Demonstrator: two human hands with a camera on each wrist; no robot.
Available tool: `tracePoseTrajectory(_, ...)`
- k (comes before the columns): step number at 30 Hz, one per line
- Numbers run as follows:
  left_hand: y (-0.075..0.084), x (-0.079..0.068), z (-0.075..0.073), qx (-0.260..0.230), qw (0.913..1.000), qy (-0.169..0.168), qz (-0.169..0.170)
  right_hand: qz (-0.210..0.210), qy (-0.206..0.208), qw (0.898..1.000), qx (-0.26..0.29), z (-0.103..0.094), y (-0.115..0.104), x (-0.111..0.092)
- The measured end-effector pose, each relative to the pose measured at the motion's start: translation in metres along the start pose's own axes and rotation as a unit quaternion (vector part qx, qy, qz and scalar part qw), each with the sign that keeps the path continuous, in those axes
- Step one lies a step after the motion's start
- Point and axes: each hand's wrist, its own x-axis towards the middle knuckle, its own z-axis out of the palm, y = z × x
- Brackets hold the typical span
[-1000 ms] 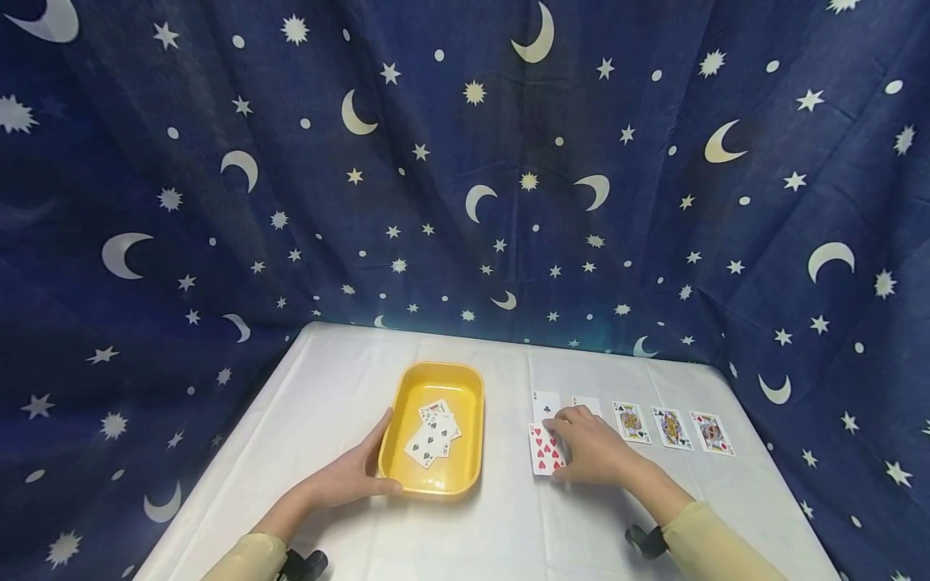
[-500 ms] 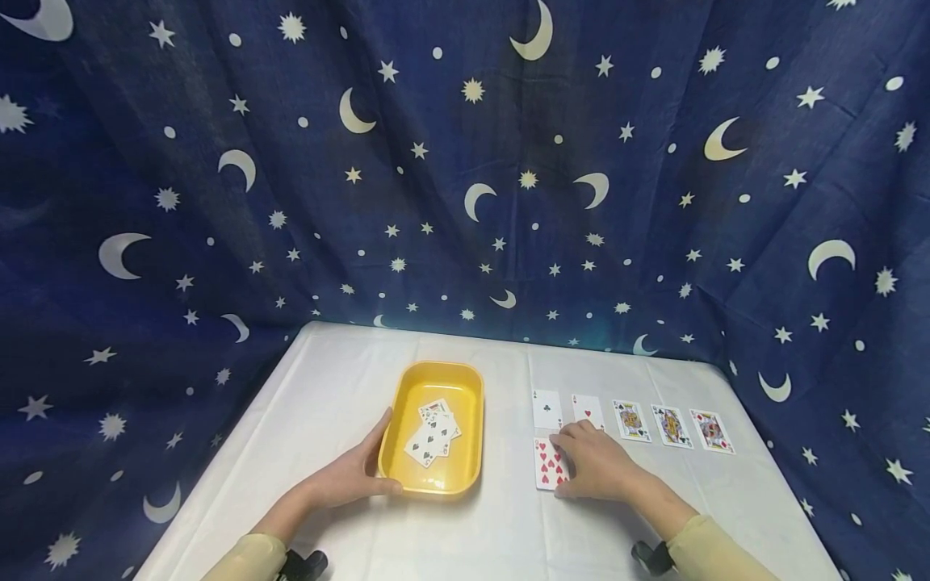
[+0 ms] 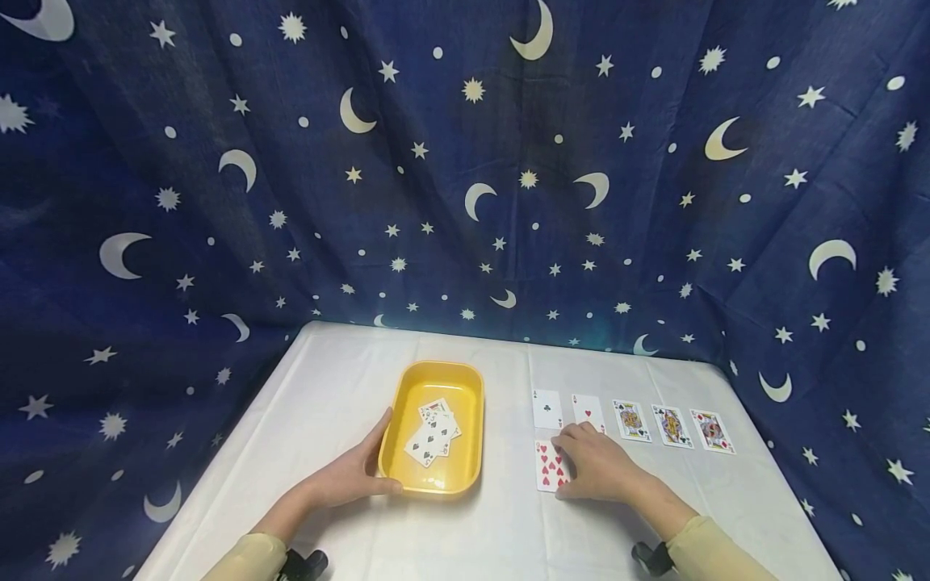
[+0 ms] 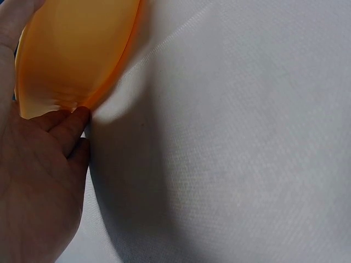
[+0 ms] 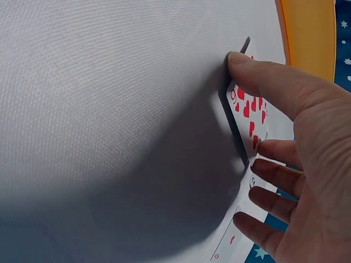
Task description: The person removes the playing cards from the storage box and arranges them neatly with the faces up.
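My left hand grips the near left corner of a yellow tray, fingers and thumb spread along two of its sides. In the left wrist view, fingertips press the orange-lit tray wall. A few overlapping playing cards lie in the tray, a spades card on top. My right hand pinches a hearts number card by its edges, thumb on one side and index finger opposite. In the right wrist view this hearts card casts a shadow close over the cloth; my remaining fingers extend past it.
Behind the hearts card lie an ace of clubs and a red ace, partly covered by my hand. Three face cards continue that row rightward. White cloth covers the table; a dark blue star-and-moon curtain surrounds it.
My right hand has drawn the hearts card toward me and slightly right, off the ace of clubs, uncovering more of both aces. In the last half second it barely moves. The left hand stays put.
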Motion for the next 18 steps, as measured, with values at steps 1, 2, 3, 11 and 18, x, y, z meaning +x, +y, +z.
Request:
tracePoseTrajectory(1,0.0001,-0.0001,0.0001,0.001,1.0000,0.000,0.000,0.001,-0.001,1.000,0.001,0.0004,0.0001,0.0002)
tracePoseTrajectory(2,0.0002,-0.0001,0.0002,0.000,1.0000,0.000,0.001,0.002,-0.001,1.000,0.002,0.0008,0.0003,0.0005)
tracePoseTrajectory(3,0.0005,-0.0002,0.0002,0.000,1.0000,0.000,0.001,0.003,-0.002,1.000,0.003,0.0008,0.0004,0.0006)
tracePoseTrajectory(11,0.0019,-0.0007,0.0002,0.001,1.0000,0.000,-0.002,0.007,-0.008,1.000,0.008,-0.0006,0.0011,0.0014)
tracePoseTrajectory(18,0.0016,-0.0008,0.0000,0.003,1.0000,-0.001,-0.003,0.012,-0.013,1.000,0.007,0.0001,0.0020,0.0018)
